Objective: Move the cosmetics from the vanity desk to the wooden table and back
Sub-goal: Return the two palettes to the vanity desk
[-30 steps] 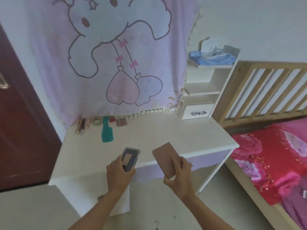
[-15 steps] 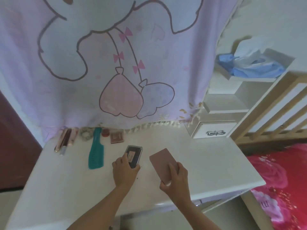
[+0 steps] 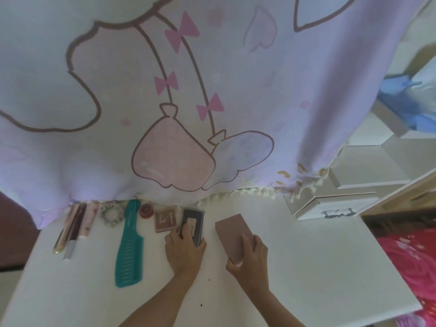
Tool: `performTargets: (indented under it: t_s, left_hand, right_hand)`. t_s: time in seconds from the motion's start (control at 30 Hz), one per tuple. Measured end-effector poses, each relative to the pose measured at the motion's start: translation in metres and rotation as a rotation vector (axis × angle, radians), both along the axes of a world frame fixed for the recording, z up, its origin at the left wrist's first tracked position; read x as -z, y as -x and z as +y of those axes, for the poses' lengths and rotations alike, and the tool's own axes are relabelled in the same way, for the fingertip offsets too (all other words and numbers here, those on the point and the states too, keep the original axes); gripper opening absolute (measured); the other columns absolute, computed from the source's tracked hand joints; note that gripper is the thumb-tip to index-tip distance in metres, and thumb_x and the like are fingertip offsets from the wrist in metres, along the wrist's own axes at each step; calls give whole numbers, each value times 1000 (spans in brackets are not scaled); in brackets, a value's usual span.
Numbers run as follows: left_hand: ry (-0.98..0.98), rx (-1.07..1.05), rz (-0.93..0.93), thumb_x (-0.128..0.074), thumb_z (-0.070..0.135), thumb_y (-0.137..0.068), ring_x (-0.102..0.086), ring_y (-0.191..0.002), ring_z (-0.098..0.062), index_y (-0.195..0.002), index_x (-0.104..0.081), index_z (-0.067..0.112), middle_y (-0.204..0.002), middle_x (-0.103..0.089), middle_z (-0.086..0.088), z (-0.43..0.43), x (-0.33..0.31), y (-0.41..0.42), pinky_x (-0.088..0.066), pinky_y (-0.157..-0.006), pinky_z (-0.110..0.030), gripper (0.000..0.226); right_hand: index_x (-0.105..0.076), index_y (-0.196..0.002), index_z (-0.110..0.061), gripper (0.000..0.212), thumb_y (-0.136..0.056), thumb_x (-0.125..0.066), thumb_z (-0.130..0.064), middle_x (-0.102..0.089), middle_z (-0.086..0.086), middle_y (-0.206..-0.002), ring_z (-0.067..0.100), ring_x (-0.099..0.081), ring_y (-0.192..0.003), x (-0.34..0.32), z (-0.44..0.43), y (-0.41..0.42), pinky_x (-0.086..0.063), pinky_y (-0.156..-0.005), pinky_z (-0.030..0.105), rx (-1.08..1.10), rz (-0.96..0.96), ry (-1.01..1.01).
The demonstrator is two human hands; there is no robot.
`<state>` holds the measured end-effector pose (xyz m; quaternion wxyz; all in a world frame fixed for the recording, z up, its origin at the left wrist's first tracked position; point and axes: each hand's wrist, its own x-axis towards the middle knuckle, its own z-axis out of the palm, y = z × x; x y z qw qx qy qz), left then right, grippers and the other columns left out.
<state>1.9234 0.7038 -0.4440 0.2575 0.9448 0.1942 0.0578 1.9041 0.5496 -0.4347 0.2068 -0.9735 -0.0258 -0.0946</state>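
Observation:
My left hand [image 3: 185, 250] grips a dark grey compact case [image 3: 193, 224] low over the white vanity desk [image 3: 306, 267], beside a small pink palette [image 3: 165, 219]. My right hand [image 3: 249, 257] holds a flat dusty-pink palette [image 3: 232, 231] at its near end, just right of the dark case. Along the desk's back edge lie a teal comb [image 3: 129, 246], a red round pot [image 3: 146, 210], a scrunchie [image 3: 112, 213] and several slim tubes [image 3: 75, 224].
A lilac cartoon cloth [image 3: 212, 90] hangs behind the desk. A white drawer unit [image 3: 330, 206] with shelves stands at the right back corner, holding blue cloth [image 3: 405, 102]. A red floral bedcover [image 3: 410, 263] lies to the right.
The camera and both hands have moved forward over the desk. The dark case and the pink palette have travelled toward the row of cosmetics at the back edge.

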Motion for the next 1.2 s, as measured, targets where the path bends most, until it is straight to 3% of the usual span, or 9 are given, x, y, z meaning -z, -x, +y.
performTargets:
  t_s: [0.17,0.27,0.4,0.5,0.67,0.73,0.9,1.1,1.2]
  left_hand:
    - [-5,-82,29,-91,34,-37,-56,-70,-38,-92,-64,3,-83,-58,-24,-5,4,-9,-48,-59,-41,69]
    - [-55,-82,41,-89,38,-41,-58,-70,-39,-93,-65,3,-85,-59,-26,-6,5,-5,-49,-56,-43,67]
    - [-31,-84,10,-84,24,-58,-58,-80,-38,-103,-63,6,-94,-62,-19,4,2,11,-50,-63,-43,53]
    - [-187,-1,-82,-88,16,-47,-63,-76,-31,-100,-54,14,-88,-65,-12,15,5,27,-54,-58,-36,63]
    - [-288,-30,-117,-88,18,-47,-66,-83,-28,-104,-49,16,-95,-67,-11,23,3,53,-55,-66,-36,69]
    - [-300,-78,-110,-86,21,-53,-66,-84,-28,-105,-50,17,-97,-67,-10,25,2,62,-55,-67,-38,63]
    - [-261,-217,-83,-53,30,-72,-62,-90,-33,-114,-50,11,-102,-64,-14,40,-11,85,-55,-68,-39,45]
    - [-289,-431,-59,-82,15,-61,-59,-97,-44,-117,-55,5,-111,-61,-21,77,-39,130,-51,-75,-52,62]
    - [-327,-577,-66,-60,28,-78,-54,-104,-42,-119,-51,7,-116,-59,-21,96,-52,171,-49,-78,-54,47]
  right_hand:
    - [-40,-111,-17,74,-45,-74,-24,-55,26,-105,44,-57,-84,4,11,-22,-52,-63,44,-36,47,-61]
    - [-42,-109,-16,78,-41,-79,-20,-56,26,-102,44,-58,-81,9,16,-34,-53,-62,44,-74,82,-71]
    - [-46,-108,-14,82,-36,-86,-21,-57,28,-99,45,-59,-76,11,25,-48,-53,-58,45,-142,87,-65]
    - [-53,-105,-9,84,-30,-90,-24,-57,31,-94,46,-59,-71,14,32,-54,-53,-54,45,-170,112,-17]
    - [-62,-97,-4,84,-23,-92,-33,-58,35,-96,48,-60,-71,19,34,-56,-53,-54,47,-196,159,71]
    - [-59,-99,-7,90,-21,-92,-37,-58,37,-100,50,-61,-77,16,32,-57,-52,-58,50,-223,118,129]
    - [-48,-111,-13,93,-33,-90,-42,-56,32,-113,47,-60,-97,-2,41,-54,-52,-71,52,-416,-90,240]
    - [-63,-101,-16,72,-40,-87,-46,-60,27,-114,44,-59,-102,-19,92,-32,-51,-76,52,-661,-178,276]
    - [-70,-91,-16,60,-42,-87,-46,-62,25,-113,45,-59,-104,-23,128,-9,-49,-77,55,-809,-201,283]
